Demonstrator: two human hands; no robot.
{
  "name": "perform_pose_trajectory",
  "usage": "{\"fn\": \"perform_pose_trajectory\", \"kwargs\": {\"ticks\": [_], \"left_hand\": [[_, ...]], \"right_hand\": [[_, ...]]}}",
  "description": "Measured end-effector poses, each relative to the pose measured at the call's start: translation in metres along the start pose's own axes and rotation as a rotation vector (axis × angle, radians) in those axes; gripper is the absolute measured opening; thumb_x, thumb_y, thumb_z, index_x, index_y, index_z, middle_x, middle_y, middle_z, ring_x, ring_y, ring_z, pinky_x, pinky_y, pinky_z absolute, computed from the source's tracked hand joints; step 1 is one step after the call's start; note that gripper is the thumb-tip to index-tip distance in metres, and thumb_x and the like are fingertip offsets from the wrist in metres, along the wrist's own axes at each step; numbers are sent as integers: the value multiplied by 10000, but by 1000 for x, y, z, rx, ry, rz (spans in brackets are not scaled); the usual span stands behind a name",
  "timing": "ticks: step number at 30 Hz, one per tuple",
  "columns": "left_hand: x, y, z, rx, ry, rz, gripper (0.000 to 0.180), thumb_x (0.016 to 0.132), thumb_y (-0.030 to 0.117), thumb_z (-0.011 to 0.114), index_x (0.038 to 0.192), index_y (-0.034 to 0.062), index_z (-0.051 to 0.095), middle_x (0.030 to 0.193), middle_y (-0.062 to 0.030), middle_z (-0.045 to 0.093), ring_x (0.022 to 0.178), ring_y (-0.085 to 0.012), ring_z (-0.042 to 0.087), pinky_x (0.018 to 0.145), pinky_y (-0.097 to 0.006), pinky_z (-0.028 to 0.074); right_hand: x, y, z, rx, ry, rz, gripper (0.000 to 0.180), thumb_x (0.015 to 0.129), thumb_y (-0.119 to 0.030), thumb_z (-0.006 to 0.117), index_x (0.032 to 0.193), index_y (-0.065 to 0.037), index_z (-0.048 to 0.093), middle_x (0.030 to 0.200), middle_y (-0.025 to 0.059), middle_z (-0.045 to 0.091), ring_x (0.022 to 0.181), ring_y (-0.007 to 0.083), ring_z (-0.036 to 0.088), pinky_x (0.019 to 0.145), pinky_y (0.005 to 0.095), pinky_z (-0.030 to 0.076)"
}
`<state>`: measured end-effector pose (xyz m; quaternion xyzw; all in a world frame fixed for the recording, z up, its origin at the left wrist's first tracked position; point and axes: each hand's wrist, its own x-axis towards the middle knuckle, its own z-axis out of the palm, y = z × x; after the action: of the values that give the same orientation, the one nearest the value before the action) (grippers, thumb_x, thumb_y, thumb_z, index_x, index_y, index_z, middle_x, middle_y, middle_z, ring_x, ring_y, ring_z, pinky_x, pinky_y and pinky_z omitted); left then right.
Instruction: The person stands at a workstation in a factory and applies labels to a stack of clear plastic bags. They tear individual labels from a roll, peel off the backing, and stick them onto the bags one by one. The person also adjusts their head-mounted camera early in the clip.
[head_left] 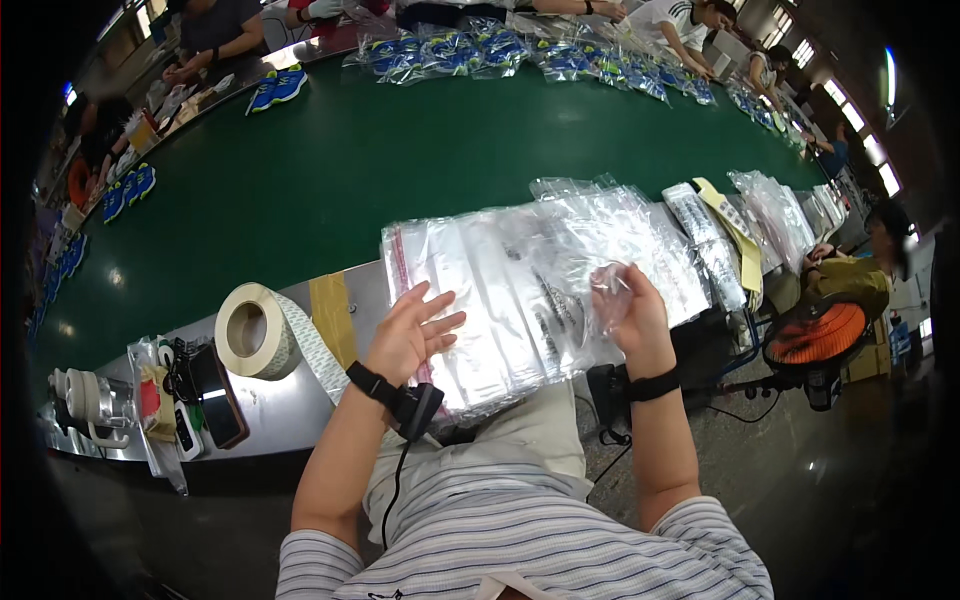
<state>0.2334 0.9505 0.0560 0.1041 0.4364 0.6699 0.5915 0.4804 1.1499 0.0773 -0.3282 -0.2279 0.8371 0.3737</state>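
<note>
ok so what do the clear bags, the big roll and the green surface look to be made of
Clear bags: thin, glossy plastic film, going by the wrinkles, see-through look and bright glare.
Big roll: probably paper, matte, since its off-white side looks dull.
Green surface: perhaps rubber or plastic sheeting, smooth and even-coloured; the picture leaves open which.

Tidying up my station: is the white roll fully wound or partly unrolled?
Partly unrolled: a strip trails from the white roll across the metal surface.
</note>
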Motion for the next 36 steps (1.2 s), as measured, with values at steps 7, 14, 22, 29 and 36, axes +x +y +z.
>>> {"fn": "perform_pose_trajectory", "kwargs": {"ticks": [7,14,22,29,36], "left_hand": [[-62,-13,-38,-140,-104,120,433,1001,265,395,1363,27,389,1244,-212,550,1060,-313,601,888,-424,504],[-184,-33,-96,1205,252,-340,420,937,349,550,1050,-48,629,960,-147,689,880,-154,663,783,-268,496],[-161,-82,-64,180,320,2,249,960,135,529,1117,-48,587,1063,-97,646,915,-146,628,825,-309,512],[-146,-20,-36,-8,282,219,192,985,127,474,1094,-9,555,982,-80,631,847,-152,652,728,-313,576],[-130,-9,-15,328,460,368,215,932,101,559,1113,-15,554,968,-67,618,805,-139,624,670,-270,545]], "right_hand": [[-36,-41,-58,-658,653,-740,443,936,-141,516,1328,10,374,1211,117,482,1113,220,489,918,359,430],[-88,52,33,-804,-320,-123,210,956,-94,458,1083,17,584,1140,132,584,1079,196,555,924,349,464],[-81,140,89,-1400,-938,-8,272,963,-176,533,1157,12,569,1041,82,637,977,176,613,875,305,488],[-87,137,96,-866,-998,546,229,967,-202,545,1040,8,600,825,4,594,779,73,527,716,245,446],[-91,132,94,-952,-821,353,130,946,-127,576,974,-4,606,813,-25,586,729,32,511,651,206,442]]}}
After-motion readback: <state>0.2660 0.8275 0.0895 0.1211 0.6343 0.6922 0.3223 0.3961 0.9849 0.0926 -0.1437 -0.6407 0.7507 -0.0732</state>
